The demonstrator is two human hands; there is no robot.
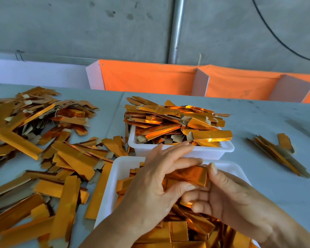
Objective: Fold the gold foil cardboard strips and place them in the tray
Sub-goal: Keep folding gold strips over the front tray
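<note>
Both hands hold one gold foil cardboard strip (pixel 191 176) over the near white tray (pixel 118 169). My left hand (pixel 156 190) pinches its left part between thumb and fingers. My right hand (pixel 227 196) grips its right end, thumb on the end edge and fingers curled beneath. The near tray holds several gold strips (pixel 179 230). A second white tray (pixel 209 151) just behind it is heaped with gold strips (pixel 172 122).
A big loose pile of gold strips (pixel 43 149) covers the grey table on the left. A small bundle of strips (pixel 277 153) lies at the right. Orange and white dividers (pixel 150 77) stand along the table's far edge below a concrete wall.
</note>
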